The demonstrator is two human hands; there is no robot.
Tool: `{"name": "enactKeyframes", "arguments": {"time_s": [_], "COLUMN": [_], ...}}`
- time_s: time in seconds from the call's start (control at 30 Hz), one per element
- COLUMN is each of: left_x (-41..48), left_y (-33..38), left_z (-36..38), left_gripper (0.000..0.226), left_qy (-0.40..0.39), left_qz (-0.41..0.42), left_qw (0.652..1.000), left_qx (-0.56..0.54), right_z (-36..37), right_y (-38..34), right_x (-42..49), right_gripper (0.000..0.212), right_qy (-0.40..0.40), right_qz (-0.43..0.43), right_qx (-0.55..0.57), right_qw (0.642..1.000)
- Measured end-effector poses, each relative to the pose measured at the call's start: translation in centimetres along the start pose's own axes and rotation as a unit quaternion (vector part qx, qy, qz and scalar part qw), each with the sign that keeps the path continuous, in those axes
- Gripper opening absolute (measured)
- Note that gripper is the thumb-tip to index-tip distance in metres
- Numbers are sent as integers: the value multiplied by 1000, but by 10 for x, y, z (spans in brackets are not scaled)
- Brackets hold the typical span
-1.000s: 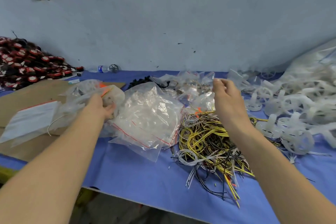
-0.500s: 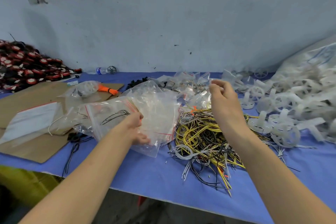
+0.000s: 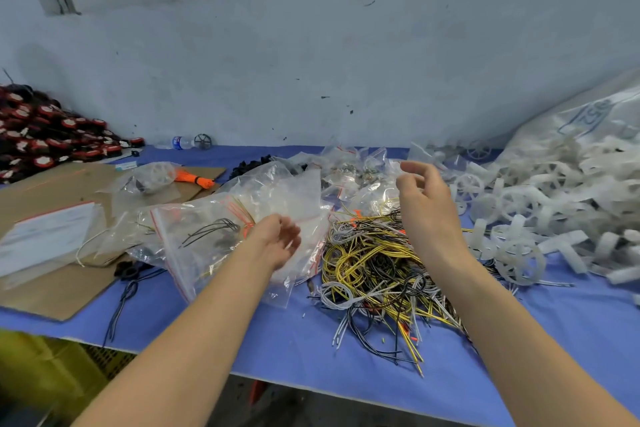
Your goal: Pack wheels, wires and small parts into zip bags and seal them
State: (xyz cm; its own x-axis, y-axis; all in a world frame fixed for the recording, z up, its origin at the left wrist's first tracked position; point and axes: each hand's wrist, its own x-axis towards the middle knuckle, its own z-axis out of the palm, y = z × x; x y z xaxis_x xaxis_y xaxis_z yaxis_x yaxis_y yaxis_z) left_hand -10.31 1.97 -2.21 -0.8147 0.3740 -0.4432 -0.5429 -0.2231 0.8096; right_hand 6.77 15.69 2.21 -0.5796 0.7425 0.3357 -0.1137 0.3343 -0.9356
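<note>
A tangle of yellow, black and white wires (image 3: 374,270) lies mid-table on the blue cloth. To its left is a heap of clear zip bags (image 3: 277,194); on its left side lies a red-striped zip bag (image 3: 201,239) with black and yellow wires inside. My left hand (image 3: 277,239) hovers at that bag's right edge with its fingers loosely curled, gripping nothing. My right hand (image 3: 426,198) is raised over the far side of the wires, fingers relaxed and empty. Small bags of parts (image 3: 353,170) sit just beyond it. White plastic wheels (image 3: 519,211) are piled to the right.
A big clear sack of wheels (image 3: 588,135) leans at far right. Cardboard (image 3: 52,191) at the left carries a flat stack of bags (image 3: 45,236), a filled bag and an orange bundle (image 3: 194,178). Red-black parts (image 3: 34,135) heap at far left. A black wire (image 3: 128,281) hangs over the front edge.
My left hand carried the wire-filled bag from the left to the bag heap, then let go of it. My right hand's pinched fingers have loosened.
</note>
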Motion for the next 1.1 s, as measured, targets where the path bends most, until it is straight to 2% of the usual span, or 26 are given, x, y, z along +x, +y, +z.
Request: {"name": "enactKeyframes", "arguments": {"time_s": [0.1, 0.2, 0.3, 0.4, 0.5, 0.53, 0.6, 0.67, 0.73, 0.8, 0.93, 1.03, 1.1], "left_x": [-18, -49, -76, -88, -85, -82, -77, -70, -59, -48, -32, -27, -30], "left_y": [24, 39, 30, 5, -18, -27, -42, -54, -61, -67, -83, -97, -102], "left_z": [29, 60, 73, 71, 75, 78, 85, 93, 100, 105, 108, 106, 107], "left_gripper": [10, 20, 38, 37, 13, 26, 54, 64, 49, 31, 24, 21, 11], "left_qy": [-33, -144, -201, -243, -268, -263, -253, -226, -193, -189, -217, -230, -255], "left_qz": [100, 199, 329, 412, 448, 457, 451, 438, 435, 424, 404, 376, 355], "left_qw": [994, 969, 907, 829, 774, 765, 781, 811, 827, 835, 835, 844, 844], "left_qx": [-10, 29, 169, 289, 358, 370, 350, 314, 298, 294, 303, 306, 311], "right_z": [-6, -15, -41, -84, -123, -132, -147, -158, -166, -171, -171, -168, -170], "right_y": [2, 3, 5, 19, 37, 42, 52, 61, 69, 75, 90, 103, 107], "right_x": [1, 5, 15, 23, 26, 26, 27, 28, 27, 27, 29, 33, 38], "right_gripper": [23, 22, 30, 45, 53, 53, 50, 46, 39, 44, 58, 44, 30], "right_qy": [18, 27, 53, 77, 89, 95, 111, 119, 119, 119, 116, 116, 117], "right_qz": [-5, 11, 121, 199, 201, 203, 206, 199, 170, 121, 59, 71, 72], "right_qx": [-6, 17, 162, 290, 284, 272, 258, 240, 191, 135, 85, 70, 55], "right_qw": [1000, 999, 978, 933, 933, 936, 937, 943, 960, 976, 988, 988, 989]}}
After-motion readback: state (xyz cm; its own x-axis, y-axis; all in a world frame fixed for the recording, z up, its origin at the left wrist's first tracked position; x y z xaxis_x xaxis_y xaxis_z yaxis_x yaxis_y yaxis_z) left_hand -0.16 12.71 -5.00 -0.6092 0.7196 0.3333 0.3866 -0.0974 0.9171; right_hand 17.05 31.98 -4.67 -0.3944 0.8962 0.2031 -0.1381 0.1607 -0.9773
